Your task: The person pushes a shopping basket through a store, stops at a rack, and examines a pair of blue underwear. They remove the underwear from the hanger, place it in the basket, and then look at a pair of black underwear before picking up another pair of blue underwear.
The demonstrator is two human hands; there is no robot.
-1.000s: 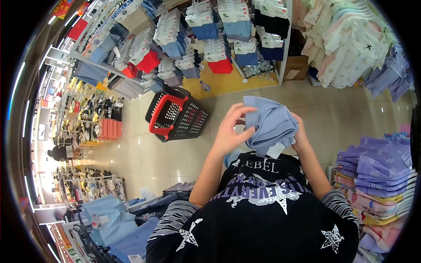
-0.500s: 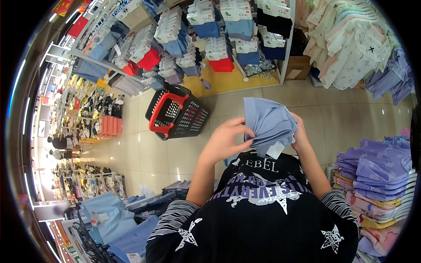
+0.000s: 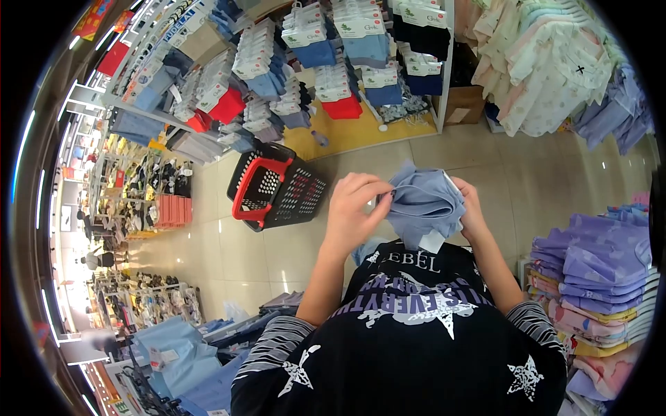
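In front of my chest is a folded blue-grey garment (image 3: 423, 208), partly fanned open so several layers of cloth show. A white tag (image 3: 432, 240) hangs from its lower edge. Thumb and fingers of my left hand (image 3: 355, 208) pinch the left edge of the cloth. On the other side, my right hand (image 3: 472, 210) grips the garment's right edge, its fingers partly hidden behind the fabric. The exact kind of garment cannot be made out.
A black shopping basket with red handles (image 3: 253, 191) stands on the tiled floor to the left. Packaged underwear (image 3: 361, 41) hangs on racks ahead. Pale tops (image 3: 555, 76) hang at the upper right. Purple folded clothes (image 3: 596, 256) are stacked at right, blue garments (image 3: 177, 353) at lower left.
My left hand has risen slightly and now pinches the garment's edge with fingertips. The upright flat top edge has folded down, and the layers have spread. The view has shifted slightly.
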